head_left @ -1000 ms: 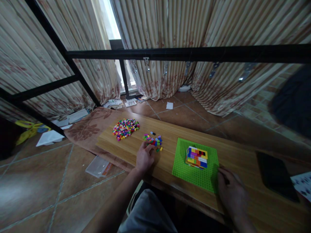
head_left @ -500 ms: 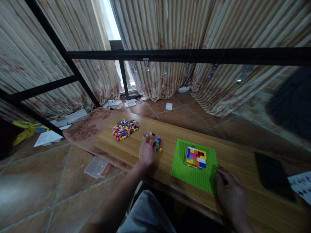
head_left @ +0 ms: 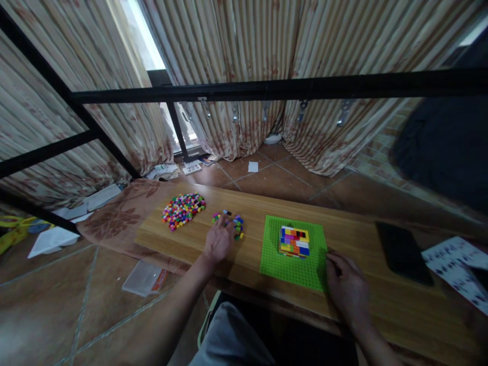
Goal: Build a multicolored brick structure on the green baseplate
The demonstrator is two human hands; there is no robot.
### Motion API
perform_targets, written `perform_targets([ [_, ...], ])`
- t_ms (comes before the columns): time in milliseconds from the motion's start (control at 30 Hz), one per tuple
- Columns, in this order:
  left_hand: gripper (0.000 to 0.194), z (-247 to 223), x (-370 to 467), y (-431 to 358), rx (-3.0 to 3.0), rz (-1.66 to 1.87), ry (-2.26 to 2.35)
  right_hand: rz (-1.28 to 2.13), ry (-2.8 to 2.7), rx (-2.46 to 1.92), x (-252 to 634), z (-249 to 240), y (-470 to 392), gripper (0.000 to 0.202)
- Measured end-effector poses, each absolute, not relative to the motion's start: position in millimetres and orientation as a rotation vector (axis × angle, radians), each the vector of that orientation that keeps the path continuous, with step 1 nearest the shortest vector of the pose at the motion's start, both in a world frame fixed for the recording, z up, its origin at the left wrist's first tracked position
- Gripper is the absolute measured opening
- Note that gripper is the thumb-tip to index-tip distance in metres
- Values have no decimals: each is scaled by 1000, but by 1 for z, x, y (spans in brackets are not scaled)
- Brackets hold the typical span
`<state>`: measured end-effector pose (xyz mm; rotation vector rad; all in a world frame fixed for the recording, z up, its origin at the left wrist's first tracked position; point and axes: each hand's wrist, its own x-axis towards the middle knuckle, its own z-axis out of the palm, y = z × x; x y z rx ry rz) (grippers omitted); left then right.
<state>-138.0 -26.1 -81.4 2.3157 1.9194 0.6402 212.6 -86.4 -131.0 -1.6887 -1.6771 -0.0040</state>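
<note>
My left hand (head_left: pixel 219 239) reaches over a small cluster of toy building bricks (head_left: pixel 238 221), its fingers apart and touching among the pieces. Whether a single brick sits under the fingertips is hidden. A green studded baseplate (head_left: pixel 272 262) lies to the right, bearing a low, blocky multicoloured brick build (head_left: pixel 294 241). At the plate's right edge is my right hand (head_left: pixel 346 284), with curled fingers and the thumb brought together on that edge. A larger heap of mixed bricks (head_left: pixel 184 209) lies farther left on the board.
The wooden board (head_left: pixel 244 264) rests on a brown patterned cloth (head_left: pixel 114 213). A dark flat panel (head_left: pixel 404 252) and a printed sheet (head_left: pixel 453 264) lie at the right. A clear plastic lid (head_left: pixel 143 277) is on the floor. A black metal rail (head_left: pixel 244 91) crosses behind, before curtains.
My view has turned to the right, so everything sits farther left in the picture. The left hand stays at the small cluster, the right hand at the plate's edge.
</note>
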Motion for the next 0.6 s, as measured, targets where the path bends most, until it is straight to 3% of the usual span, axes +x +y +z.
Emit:
perform_targets([
  [200,27,-82,-135,-29,2335,640,2008,29,-1653,-1676,213,-134,-86,33],
  [333,25,-69,-128,-31,2200,883,1977,54,-1623,-1675,211,-133,-85,32],
  [600,24,-54,-66,-49,1347,1184,1444,77,-1614,-1667,208,-130,-85,31],
])
